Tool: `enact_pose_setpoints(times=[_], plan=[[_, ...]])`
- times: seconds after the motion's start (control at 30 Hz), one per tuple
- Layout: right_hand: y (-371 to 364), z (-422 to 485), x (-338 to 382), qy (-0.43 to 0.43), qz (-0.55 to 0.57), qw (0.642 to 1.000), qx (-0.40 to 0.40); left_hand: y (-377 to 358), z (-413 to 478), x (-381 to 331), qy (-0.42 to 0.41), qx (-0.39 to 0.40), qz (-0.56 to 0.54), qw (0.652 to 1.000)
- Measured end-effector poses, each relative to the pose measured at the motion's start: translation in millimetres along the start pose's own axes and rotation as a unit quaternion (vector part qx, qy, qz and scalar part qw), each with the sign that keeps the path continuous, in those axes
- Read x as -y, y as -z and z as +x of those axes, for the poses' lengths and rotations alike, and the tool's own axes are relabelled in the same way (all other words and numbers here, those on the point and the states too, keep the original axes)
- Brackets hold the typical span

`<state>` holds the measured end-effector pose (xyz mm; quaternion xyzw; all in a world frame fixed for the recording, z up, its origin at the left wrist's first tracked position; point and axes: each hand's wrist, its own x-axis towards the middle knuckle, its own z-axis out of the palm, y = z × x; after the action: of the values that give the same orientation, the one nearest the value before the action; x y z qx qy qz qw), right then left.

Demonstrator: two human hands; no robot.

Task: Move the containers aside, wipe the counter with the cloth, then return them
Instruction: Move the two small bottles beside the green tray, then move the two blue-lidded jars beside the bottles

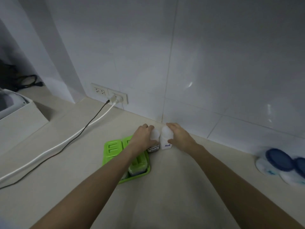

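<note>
We've got both hands out over the back of the table, each wrapped on 1 container. Left hand (144, 138) is curled around the left jar (154, 138), fingers over its pale rounded cap, thumb low against the body; its dark-print label faces us but is too blurred to read. Right hand (177, 135) grips the salt jar (165, 140) the same way, fingers draped over the cap, palm on the right flank, label reading "Salt" in blue. The 2 jars stand upright side by side, just about touching, close to the tiled wall (214, 63) and right under a vertical grout line. We can't tell if either base is off the table (165, 187) or resting on it. Just left of the left jar, partly under our left forearm, sits a green tray (113, 151) with lidded compartments; its near end holds something pale and blue that we can't identify. Further left, a white cable (66, 142) and a thin black cable (79, 134) run across the table up to a double wall socket (109, 93), with a white plug seated in the right outlet. At the far left edge there's a white appliance (11, 103), only partly in frame. Well off to the right, near the wall, 2 blue-lidded tubs (280, 162) lie tipped on their sides, overlapping. No cloth in view.
</note>
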<state>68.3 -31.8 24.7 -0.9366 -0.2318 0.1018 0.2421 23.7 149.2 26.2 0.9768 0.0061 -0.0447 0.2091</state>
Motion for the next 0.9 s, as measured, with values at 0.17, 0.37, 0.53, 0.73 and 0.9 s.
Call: enact_pose_setpoints(times=[0.17,0.37,0.53,0.73,0.9], plan=[[16.0,-39.1,-25.5,-0.037,-0.015,0.999,-0.007,12.1,2.3,-15.1,-0.071,-0.045,0.03,0.996],[54.6,-119.2,-95.3,-0.137,-0.052,0.989,-0.008,-1.4,11.3,-79.4,-0.17,-0.033,0.046,0.984],[91.2,-191.4,-160.7,-0.203,-0.068,0.976,-0.022,-48.9,6.9,-165.2,-0.224,0.016,0.051,0.973],[133.1,-252.4,-234.9,-0.234,-0.129,0.959,-0.095,-107.2,-0.4,-276.8,-0.264,0.081,0.069,0.959],[155.8,-270.8,-294.7,-0.237,-0.209,0.94,-0.131,-147.0,6.6,-352.8,-0.254,0.109,0.061,0.959]])
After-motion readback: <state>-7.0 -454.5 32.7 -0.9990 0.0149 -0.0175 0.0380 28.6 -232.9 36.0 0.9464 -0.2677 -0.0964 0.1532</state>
